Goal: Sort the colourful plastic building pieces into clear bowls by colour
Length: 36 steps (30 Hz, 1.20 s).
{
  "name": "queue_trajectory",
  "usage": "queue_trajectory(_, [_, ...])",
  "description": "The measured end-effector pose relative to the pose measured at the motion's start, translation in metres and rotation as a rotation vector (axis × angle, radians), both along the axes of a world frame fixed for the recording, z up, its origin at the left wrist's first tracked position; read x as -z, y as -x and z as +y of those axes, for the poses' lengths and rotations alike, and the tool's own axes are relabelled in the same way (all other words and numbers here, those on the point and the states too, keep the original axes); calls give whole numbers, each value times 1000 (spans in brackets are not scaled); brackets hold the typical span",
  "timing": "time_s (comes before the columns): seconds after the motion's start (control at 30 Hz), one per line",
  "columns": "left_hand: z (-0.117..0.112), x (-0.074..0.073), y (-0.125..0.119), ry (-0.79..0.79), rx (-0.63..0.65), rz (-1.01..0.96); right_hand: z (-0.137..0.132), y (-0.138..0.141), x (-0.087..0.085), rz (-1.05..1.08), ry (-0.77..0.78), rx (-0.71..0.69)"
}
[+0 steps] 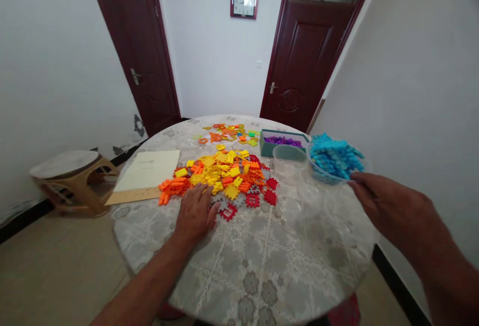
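One clear bowl (325, 176), heaped with blue pieces (332, 156), is right of the green box (266, 148) in the head view, its rim pinched by the right hand (392, 206); probably light and flexible, it is best gripped around the wall. Left of the box, the left hand (196, 212) rests loosely spread against the yellow-orange pile (215, 169).

No text, brand or number can be read with certainty. On the square wall clock with a dark red frame and white dial (238, 8), small dark marks stand around the face, too blurred to read as numerals, and a bright reflection covers the dial's upper right part. The pale cream rectangular paper sheet (149, 167) on the table bears a short dark line of print in its upper half, with fainter marks below, all illegible.
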State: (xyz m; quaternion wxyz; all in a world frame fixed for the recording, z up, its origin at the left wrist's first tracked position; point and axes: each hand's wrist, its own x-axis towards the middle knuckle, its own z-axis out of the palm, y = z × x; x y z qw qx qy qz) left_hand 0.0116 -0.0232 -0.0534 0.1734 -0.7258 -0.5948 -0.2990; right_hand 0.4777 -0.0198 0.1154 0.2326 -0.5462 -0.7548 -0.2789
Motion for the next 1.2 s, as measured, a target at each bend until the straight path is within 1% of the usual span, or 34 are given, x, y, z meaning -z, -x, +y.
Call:
queue_trajectory(0.03, [1, 1, 3, -25, -31, -27, 0, 26, -5, 48, 27, -81])
queue_trajectory(0.1, [2, 4, 9, -68, -88, -80, 3, 80, -8, 164, 163, -241])
queue_trajectory(0.17, [3, 6, 16, -99, -127, -136, 11, 133, -2, 312, 358, -391])
queue_trajectory(0.23, [5, 9, 22, -124, -153, -187, 24, 181, 13, 526, 599, -508])
queue_trajectory(0.3, [6, 11, 28, -146, -168, -231, 40, 221, 35, 856, 891, -552])
queue_trajectory(0.37, [8, 15, 33, -163, -169, -251, 57, 249, 59, 1203, 1166, -542])
queue_trajectory(0.43, [9, 18, 36, -162, -147, -228, 71, 266, 81, 1473, 1361, -525])
queue_trajectory(0.53, [11, 20, 36, -157, -135, -221, 87, 275, 106, 1750, 1549, -481])
queue_trajectory(0.63, [11, 18, 32, -152, -165, -283, 95, 277, 123, 2004, 1695, -429])
queue_trajectory(0.7, [10, 15, 30, -130, -172, -281, 97, 277, 131, 2127, 1741, -420])
queue_trajectory(0.8, [9, 11, 27, -101, -175, -251, 98, 275, 135, 2211, 1743, -444])
queue_trajectory(0.87, [8, 10, 26, -101, -180, -230, 98, 271, 132, 2255, 1738, -477])
queue_trajectory(0.93, [6, 9, 23, -101, -186, -200, 98, 267, 125, 2304, 1732, -513])
queue_trajectory(1.03, [4, 5, 18, -71, -199, -152, 97, 258, 109, 2375, 1741, -581])
queue_trajectory(1.1, [3, 0, 13, -35, -190, -117, 92, 251, 97, 2399, 1738, -634])
queue_trajectory(1.17, [1, -7, 8, -5, -163, -87, 85, 241, 85, 2403, 1684, -680])
queue_trajectory(1.2, [1, -10, 5, 8, -145, -73, 79, 235, 79, 2404, 1630, -703])
